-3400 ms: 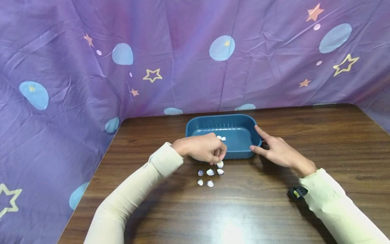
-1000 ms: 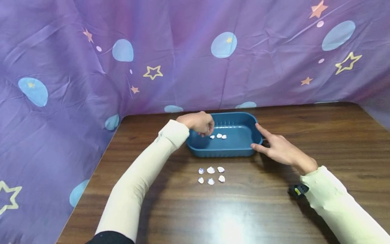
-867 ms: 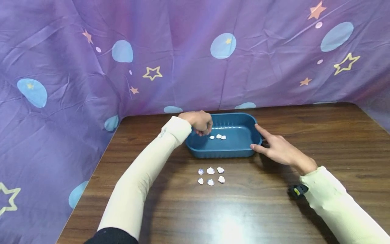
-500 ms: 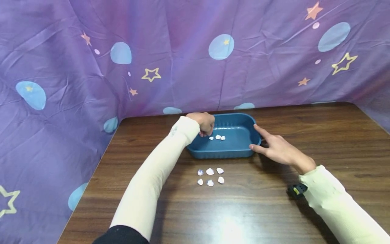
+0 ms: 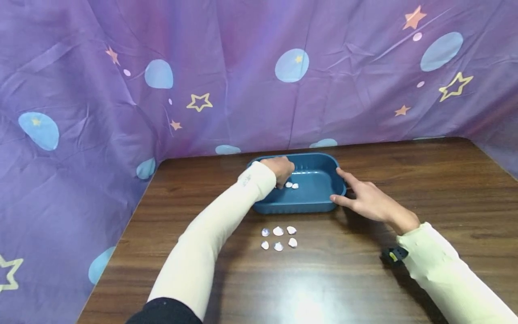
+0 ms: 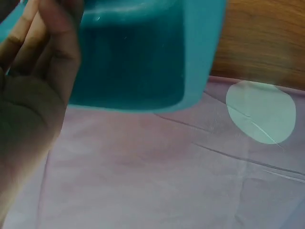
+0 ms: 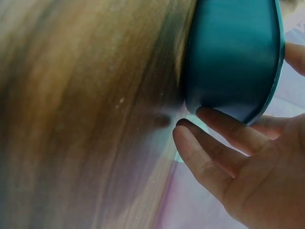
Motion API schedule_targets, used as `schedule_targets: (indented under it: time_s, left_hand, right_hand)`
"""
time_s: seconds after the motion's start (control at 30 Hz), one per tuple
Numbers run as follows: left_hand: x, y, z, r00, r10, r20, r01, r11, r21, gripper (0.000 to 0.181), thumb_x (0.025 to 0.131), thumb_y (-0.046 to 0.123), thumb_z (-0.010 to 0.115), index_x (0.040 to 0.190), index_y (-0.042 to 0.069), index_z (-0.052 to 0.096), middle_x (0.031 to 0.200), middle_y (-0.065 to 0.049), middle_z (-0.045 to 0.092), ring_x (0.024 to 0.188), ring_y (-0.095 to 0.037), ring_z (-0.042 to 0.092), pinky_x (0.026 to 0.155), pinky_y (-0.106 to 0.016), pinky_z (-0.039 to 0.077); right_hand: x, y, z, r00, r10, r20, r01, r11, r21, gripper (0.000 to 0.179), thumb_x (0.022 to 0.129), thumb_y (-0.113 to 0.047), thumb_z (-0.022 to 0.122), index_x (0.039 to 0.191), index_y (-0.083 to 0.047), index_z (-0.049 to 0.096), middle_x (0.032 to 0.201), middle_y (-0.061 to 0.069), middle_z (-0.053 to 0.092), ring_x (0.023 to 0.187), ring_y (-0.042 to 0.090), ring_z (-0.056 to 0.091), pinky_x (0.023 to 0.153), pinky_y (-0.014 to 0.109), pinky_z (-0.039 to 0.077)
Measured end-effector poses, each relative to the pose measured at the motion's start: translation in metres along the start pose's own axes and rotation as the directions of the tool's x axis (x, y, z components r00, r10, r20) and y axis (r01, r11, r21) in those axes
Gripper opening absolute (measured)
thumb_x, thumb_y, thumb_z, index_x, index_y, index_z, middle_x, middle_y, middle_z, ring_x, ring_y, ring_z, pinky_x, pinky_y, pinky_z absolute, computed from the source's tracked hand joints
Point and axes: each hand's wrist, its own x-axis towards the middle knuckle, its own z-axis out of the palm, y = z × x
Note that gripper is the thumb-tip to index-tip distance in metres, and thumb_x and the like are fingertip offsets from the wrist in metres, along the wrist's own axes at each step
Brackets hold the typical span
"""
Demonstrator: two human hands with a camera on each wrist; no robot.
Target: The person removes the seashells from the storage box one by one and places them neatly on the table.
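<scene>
A dark teal plastic basin stands toward the back of the wooden table. Over its inside, my left hand reaches down with fingers bent toward small white seashells on its floor. Its fingertips are hidden, so I cannot tell whether they pinch a shell. In the left wrist view, the palm and bent fingers of that hand show beside the basin wall. My right hand rests at the basin's right end, thumb and index finger at the rim. The right wrist view shows this hand's fingers extended against and below the outer wall.
Several white and purplish seashells lie in two short rows on the table in front of the basin. A small black device sits at my right wrist. A purple patterned cloth hangs behind the table.
My left hand has set a shell down in the front row, gone back into the basin at its left side, then moved right toward the shells. My right hand has stayed on the basin.
</scene>
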Motion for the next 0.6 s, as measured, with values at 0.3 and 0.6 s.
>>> schedule_targets:
  time_s: [0.3, 0.6]
  left_hand:
    - [-0.004, -0.012, -0.002, 0.999, 0.039, -0.026, -0.042, 0.990, -0.135, 0.017, 0.090, 0.001, 0.062, 0.079, 0.011, 0.072, 0.079, 0.001, 0.066, 0.062, -0.009, 0.056, 0.057, -0.020, 0.050]
    - [-0.016, -0.033, 0.000, 0.998, 0.067, 0.008, -0.061, 0.949, -0.308, 0.018, 0.084, -0.005, 0.066, 0.093, 0.009, 0.074, 0.094, -0.005, 0.067, 0.068, -0.013, 0.068, 0.060, -0.022, 0.056]
  right_hand:
    - [0.004, 0.000, 0.000, 1.000, 0.000, -0.010, 0.000, 1.000, -0.001, 0.086, 0.096, -0.048, 0.062, 0.159, -0.004, 0.021, 0.148, 0.036, 0.044, 0.130, 0.052, 0.052, 0.107, 0.066, 0.041]
    - [0.001, 0.002, 0.003, 1.000, 0.015, -0.005, -0.015, 1.000, 0.014, 0.086, 0.096, -0.048, 0.061, 0.159, -0.005, 0.021, 0.143, 0.037, 0.049, 0.128, 0.052, 0.054, 0.106, 0.066, 0.042]
